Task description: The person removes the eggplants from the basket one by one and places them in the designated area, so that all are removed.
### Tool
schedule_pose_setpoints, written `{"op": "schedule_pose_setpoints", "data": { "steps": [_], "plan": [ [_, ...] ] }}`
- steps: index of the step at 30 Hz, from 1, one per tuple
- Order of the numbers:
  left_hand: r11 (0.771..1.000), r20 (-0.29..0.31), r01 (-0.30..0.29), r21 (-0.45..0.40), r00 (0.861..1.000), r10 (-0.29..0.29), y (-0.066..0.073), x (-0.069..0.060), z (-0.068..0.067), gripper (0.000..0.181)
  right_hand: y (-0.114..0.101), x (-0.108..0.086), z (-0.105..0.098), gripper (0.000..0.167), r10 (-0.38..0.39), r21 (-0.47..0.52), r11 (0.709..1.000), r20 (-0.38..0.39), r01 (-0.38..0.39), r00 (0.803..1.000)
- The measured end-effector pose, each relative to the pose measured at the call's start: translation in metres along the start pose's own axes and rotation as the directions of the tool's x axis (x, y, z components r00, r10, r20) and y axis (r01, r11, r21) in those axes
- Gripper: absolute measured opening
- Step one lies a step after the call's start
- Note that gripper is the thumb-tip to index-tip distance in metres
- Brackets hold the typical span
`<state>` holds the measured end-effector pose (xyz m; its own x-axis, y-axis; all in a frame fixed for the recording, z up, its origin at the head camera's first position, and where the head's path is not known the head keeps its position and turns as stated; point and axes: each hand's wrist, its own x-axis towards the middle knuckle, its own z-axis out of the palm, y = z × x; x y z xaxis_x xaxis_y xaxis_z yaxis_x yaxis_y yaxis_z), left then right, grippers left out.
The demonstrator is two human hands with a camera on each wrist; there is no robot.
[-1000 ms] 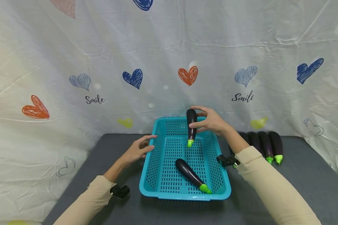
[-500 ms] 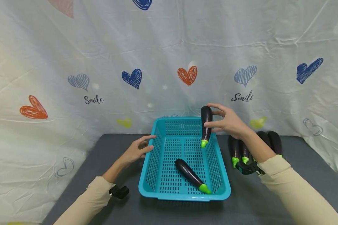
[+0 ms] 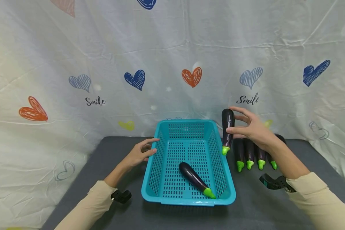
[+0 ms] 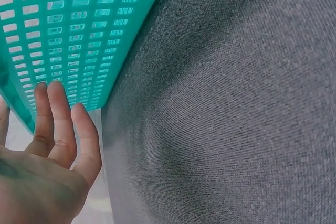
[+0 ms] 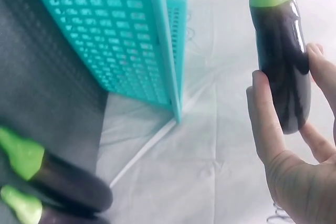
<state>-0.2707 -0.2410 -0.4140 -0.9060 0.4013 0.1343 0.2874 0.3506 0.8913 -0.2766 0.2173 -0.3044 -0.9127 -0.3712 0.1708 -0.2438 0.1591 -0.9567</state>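
Observation:
My right hand point(image 3: 254, 129) holds a dark purple eggplant point(image 3: 228, 127) by its side, with the green stem end down. It hangs just outside the right rim of a turquoise basket point(image 3: 231, 188). In the right wrist view, thumb and fingers pinch this held eggplant point(image 5: 286, 61). Another eggplant point(image 3: 194, 177) lies slantwise in the basket's near right part. At the basket's left side, my left hand point(image 3: 139, 152) has its fingertips at the rim. The left wrist view has its fingers point(image 4: 61, 124) loosely extended against the slotted outer wall, holding nothing.
Right of the basket, several eggplants point(image 3: 249, 153) lie side by side on the dark grey table point(image 3: 256, 204), partly hidden behind my right hand and forearm. A white curtain point(image 3: 166, 48) printed with hearts hangs behind the table.
My right hand has carried the eggplant from above the basket's far part rightward, past the right rim. The left hand, the basket and the eggplant inside it have stayed put.

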Motion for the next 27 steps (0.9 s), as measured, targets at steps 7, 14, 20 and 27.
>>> {"op": "schedule_pose_setpoints", "data": {
  "steps": [7, 14, 20, 27],
  "plan": [
    [1.0, -0.004, -0.004, 0.008, 1.0, 0.004, 0.001, 0.0, 0.0, 0.05, 0.008, -0.02, -0.018, 0.081, -0.001, -0.096, 0.995, -0.014, -0.001, 1.0],
    [1.0, -0.006, 0.021, -0.01, 1.0, -0.021, 0.002, -0.002, 0.0, 0.053, 0.015, -0.038, -0.036, 0.08, 0.014, -0.164, 0.986, -0.083, -0.027, 0.996],
    [1.0, -0.004, 0.012, -0.009, 1.0, -0.012, 0.001, -0.001, 0.0, 0.052, 0.024, -0.056, -0.055, 0.079, 0.015, -0.184, 0.982, -0.128, -0.039, 0.992],
    [1.0, -0.003, 0.012, 0.008, 1.0, -0.012, 0.0, 0.0, 0.0, 0.051, 0.04, -0.075, -0.084, 0.076, -0.008, -0.18, 0.983, -0.154, -0.02, 0.988]
  ]
}}
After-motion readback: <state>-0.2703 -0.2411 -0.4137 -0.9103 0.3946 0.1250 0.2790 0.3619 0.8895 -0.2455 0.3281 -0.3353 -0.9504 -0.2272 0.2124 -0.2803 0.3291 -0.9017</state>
